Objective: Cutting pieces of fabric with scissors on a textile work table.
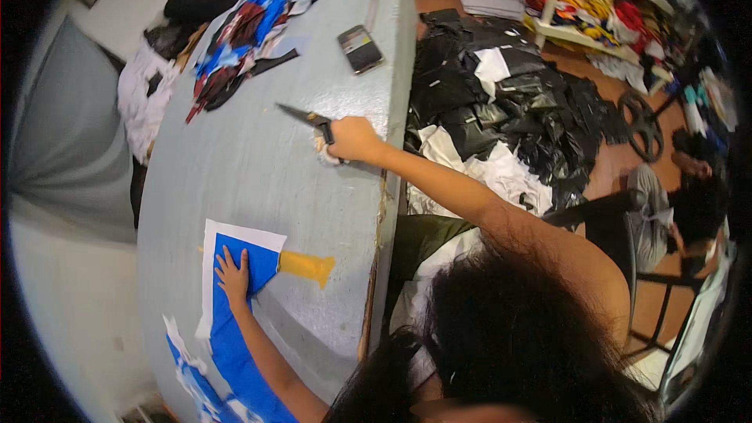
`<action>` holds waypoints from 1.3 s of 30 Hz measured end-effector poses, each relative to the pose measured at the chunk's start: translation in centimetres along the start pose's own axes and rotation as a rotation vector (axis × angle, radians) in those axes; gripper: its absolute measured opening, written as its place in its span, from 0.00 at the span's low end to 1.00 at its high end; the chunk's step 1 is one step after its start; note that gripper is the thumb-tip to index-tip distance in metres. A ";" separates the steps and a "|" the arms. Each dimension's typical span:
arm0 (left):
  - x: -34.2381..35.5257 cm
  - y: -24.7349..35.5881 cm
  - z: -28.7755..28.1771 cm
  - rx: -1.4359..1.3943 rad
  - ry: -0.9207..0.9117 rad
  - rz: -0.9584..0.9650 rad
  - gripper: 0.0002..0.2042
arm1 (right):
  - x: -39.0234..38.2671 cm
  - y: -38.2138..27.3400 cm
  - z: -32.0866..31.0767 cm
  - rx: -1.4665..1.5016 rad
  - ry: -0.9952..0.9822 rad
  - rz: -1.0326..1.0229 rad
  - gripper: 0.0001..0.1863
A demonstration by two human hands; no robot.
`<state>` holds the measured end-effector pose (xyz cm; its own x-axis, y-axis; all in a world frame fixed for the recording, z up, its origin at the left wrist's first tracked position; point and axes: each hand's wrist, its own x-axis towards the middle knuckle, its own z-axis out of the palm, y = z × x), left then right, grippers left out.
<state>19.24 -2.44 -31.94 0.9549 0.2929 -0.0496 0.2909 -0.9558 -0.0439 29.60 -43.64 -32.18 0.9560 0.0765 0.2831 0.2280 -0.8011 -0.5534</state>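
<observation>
My left hand (pixel 233 274) lies flat with fingers spread on a piece of blue fabric (pixel 239 352) near the table's left side. White material (pixel 207 282) borders the blue along its left and top edges. Further up the table, my right hand (pixel 354 139) is closed round the handles of a pair of scissors (pixel 305 116). The blades point to the far left and are well apart from the blue fabric. A small pale scrap shows beneath the right hand; I cannot make out whether it is held.
On the grey table (pixel 258 164) are yellow tape (pixel 309 266), a dark rectangular device (pixel 360 48) and a heap of coloured fabric strips (pixel 251 27). Black fabric (pixel 509 102) is piled right of the table edge. A shelf (pixel 587 35) holds coloured cloth. Part of another person (pixel 646 207) shows at right.
</observation>
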 end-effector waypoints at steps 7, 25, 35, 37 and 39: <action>6.7 5.0 0.2 -0.082 -0.045 -0.048 0.40 | -0.5 0.6 0.5 0.133 0.034 0.014 0.13; 8.8 11.8 1.7 -0.169 0.093 0.055 0.36 | -1.0 1.7 1.2 0.170 0.065 0.048 0.11; -9.9 -0.2 2.5 0.294 0.053 -0.433 0.33 | 0.2 0.3 1.8 0.154 -0.014 -0.058 0.12; -13.8 0.7 2.8 0.182 0.032 -0.512 0.33 | -0.1 1.9 0.8 0.093 -0.005 -0.068 0.15; -17.3 -0.2 3.2 0.007 0.051 -0.519 0.32 | 0.1 2.4 1.4 0.066 0.009 -0.073 0.14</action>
<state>2.45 -7.25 -34.29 0.6866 0.7264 0.0289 0.7267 -0.6846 -0.0567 30.51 -44.73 -34.55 0.9349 0.1272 0.3313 0.3084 -0.7531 -0.5811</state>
